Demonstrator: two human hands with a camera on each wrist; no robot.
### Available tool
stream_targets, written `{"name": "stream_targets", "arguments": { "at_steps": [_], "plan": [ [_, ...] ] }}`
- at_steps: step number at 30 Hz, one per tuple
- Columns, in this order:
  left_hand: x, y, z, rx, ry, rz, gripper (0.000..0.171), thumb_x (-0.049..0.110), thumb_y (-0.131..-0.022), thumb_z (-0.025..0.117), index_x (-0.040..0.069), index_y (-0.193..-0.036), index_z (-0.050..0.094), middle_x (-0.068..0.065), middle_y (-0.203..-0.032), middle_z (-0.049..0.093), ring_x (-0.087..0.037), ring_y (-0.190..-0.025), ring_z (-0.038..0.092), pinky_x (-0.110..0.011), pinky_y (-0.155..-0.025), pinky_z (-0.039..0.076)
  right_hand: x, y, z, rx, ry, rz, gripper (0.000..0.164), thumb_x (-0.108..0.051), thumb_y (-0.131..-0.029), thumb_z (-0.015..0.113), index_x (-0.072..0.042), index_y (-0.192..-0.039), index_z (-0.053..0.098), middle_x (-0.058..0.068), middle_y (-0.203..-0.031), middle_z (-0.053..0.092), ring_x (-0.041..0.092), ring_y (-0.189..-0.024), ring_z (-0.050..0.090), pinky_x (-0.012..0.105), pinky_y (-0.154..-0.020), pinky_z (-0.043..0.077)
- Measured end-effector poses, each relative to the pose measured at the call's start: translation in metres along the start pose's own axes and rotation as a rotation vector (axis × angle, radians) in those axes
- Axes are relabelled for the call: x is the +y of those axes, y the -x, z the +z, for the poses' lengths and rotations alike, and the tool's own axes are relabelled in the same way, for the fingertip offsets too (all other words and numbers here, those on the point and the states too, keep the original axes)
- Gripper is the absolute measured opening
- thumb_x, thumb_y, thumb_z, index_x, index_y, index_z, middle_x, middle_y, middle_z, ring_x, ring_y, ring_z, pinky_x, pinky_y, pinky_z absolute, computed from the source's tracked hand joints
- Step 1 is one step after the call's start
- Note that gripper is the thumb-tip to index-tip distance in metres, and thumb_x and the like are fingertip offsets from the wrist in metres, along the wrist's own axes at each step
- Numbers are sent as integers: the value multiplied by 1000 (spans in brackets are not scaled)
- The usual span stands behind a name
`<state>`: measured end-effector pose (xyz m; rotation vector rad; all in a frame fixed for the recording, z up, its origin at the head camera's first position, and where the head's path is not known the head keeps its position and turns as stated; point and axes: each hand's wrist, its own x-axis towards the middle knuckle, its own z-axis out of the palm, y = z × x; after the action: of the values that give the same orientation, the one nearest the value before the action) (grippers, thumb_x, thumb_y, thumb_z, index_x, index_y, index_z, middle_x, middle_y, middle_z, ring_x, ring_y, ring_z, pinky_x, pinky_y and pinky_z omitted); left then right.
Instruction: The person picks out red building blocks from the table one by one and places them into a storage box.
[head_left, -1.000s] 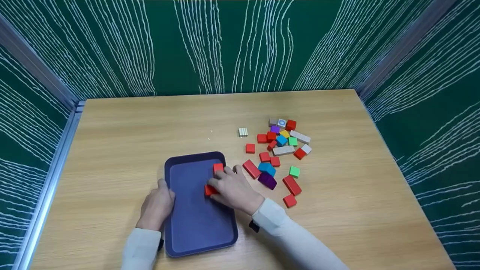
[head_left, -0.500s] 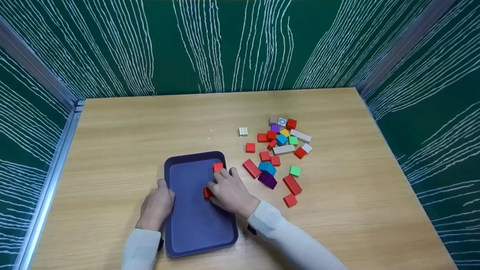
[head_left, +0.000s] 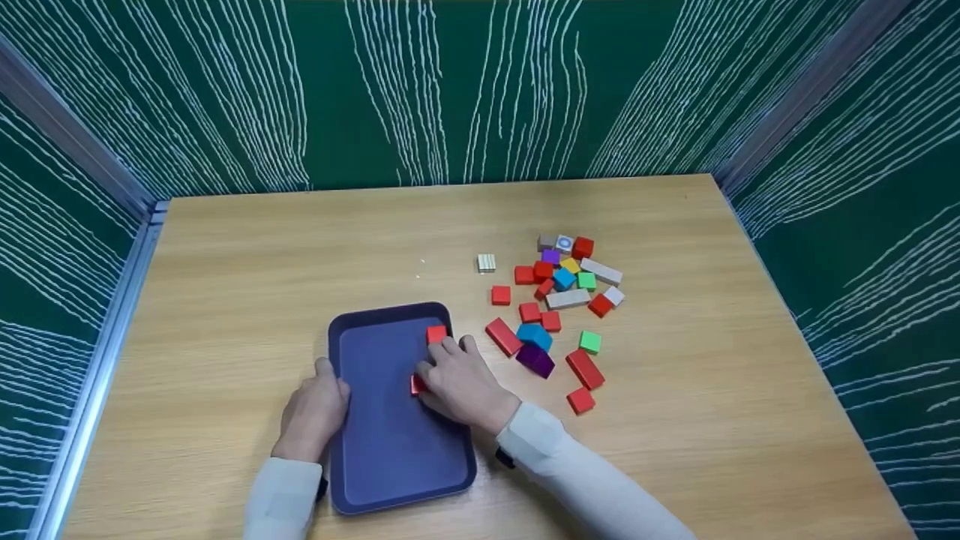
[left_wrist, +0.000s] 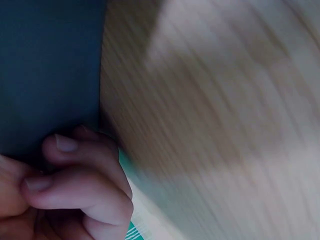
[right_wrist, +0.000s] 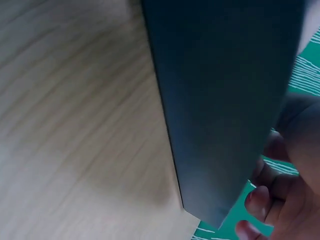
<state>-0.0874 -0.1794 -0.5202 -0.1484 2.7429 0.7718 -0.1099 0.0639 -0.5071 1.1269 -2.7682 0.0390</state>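
My left hand (head_left: 313, 412) grips the left rim of the dark blue tray (head_left: 405, 465); in the left wrist view its curled fingers (left_wrist: 82, 190) lie against the tray's outer wall. My right hand (head_left: 461, 382) reaches over the tray's right rim and pinches a small red block (head_left: 416, 385) inside. Its fingers cover most of that block. Just above the right fingertips, another red block (head_left: 436, 334) lies in the tray by the right wall. The right wrist view shows the tray's outer side wall (right_wrist: 215, 100), with the fingers (right_wrist: 260, 200) partly behind it.
Right of the tray, several wooden blocks lie scattered on the table (head_left: 225, 300), among them a long red block (head_left: 502, 337), a blue block (head_left: 534, 337), a purple block (head_left: 535, 361) and a green block (head_left: 590, 342). A striped block (head_left: 486, 263) sits apart. Green walls (head_left: 330, 97) surround the table.
My right hand has shifted slightly left, and the red block at its fingertips has turned, so less of it shows. The left hand and tray have stayed in place.
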Motion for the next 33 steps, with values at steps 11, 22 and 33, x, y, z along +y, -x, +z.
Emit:
{"name": "stream_targets", "arguments": {
  "at_steps": [11, 22, 33],
  "plan": [
    [-1, -1, 0, -25, 2, -12, 33, 17, -103, 39, -6, -126, 35, -16, -71, 55, -29, -57, 53, -41, -51, 42, 31, 6, -18, 22, -170, 96, 28, -37, -93, 71, -14, -109, 72, 6, -100, 62, 25, -89, 49, 44, -80, 39],
    [-1, -1, -1, -37, 10, -14, 36, 18, -104, 38, -7, -129, 34, -16, -71, 55, -29, -57, 53, -40, -50, 41, 81, 30, -17, -53, -188, 349, 35, -32, -92, 73, -14, -122, 70, 7, -113, 66, 29, -107, 53, 57, -97, 35],
    [0, 1, 0, -16, 1, -2, 34, 16, -103, 37, -8, -126, 36, -15, -69, 54, -27, -54, 52, -39, -48, 40, 103, 46, -7, -68, -100, 452, 40, -36, -91, 74, -12, -123, 69, 10, -117, 67, 31, -107, 51, 53, -90, 36]
  ]
}}
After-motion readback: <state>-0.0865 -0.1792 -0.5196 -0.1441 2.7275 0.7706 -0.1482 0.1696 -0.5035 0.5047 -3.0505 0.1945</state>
